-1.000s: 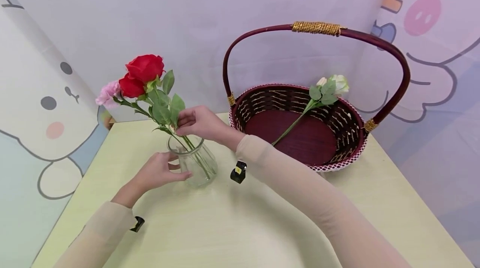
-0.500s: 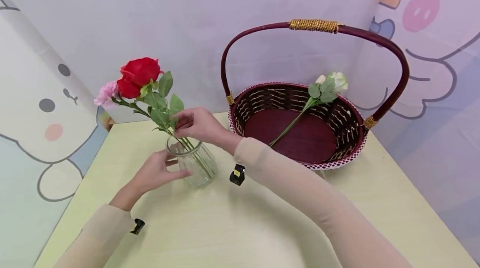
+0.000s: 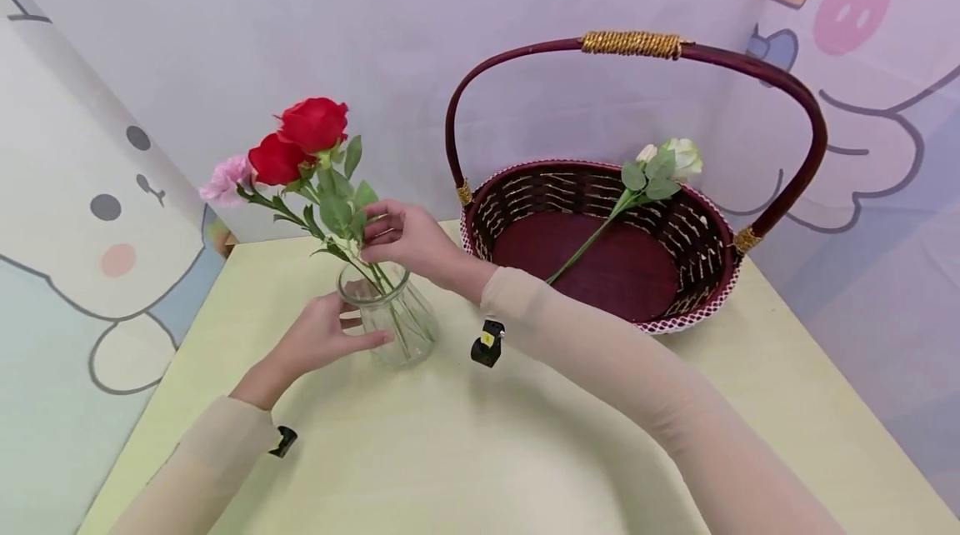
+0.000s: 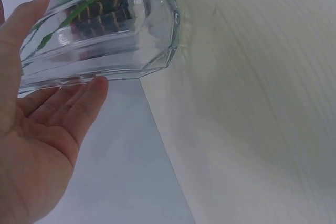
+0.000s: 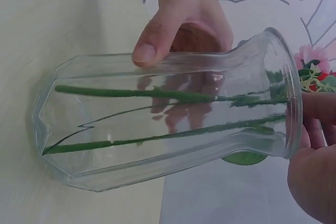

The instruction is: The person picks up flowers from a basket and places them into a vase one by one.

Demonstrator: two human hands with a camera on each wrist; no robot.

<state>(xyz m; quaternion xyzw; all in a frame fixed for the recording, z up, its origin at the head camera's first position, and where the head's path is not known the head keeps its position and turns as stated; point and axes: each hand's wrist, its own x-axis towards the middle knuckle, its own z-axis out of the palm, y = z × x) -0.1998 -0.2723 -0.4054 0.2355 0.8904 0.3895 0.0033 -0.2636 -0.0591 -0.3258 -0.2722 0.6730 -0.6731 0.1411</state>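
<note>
A clear glass vase (image 3: pixel 420 333) stands on the table, with green stems (image 5: pixel 173 94) reaching down inside it. My left hand (image 3: pixel 315 339) holds the vase from the left, thumb (image 5: pixel 152 43) on one side and fingers (image 4: pixel 86 100) on the other. Above its rim, my right hand (image 3: pixel 420 239) pinches the flower stems by the leaves (image 3: pixel 336 206); its fingertips are partly hidden behind foliage. Two red rose blooms (image 3: pixel 313 125) and a pink carnation-like flower (image 3: pixel 227 181) lean to the left over the vase.
To the right stands a dark red woven basket (image 3: pixel 555 189) with a tall arched handle (image 3: pixel 787 89). A white flower (image 3: pixel 684 158) on a green stem lies across it, its bloom at the far rim. Cartoon-printed curtains (image 3: pixel 360 27) hang behind the pale wooden table (image 3: pixel 450 452).
In the last half second the red roses have swung up and right, and the two blooms stand farther apart. My right hand has risen slightly with the stems. The left hand keeps its hold.
</note>
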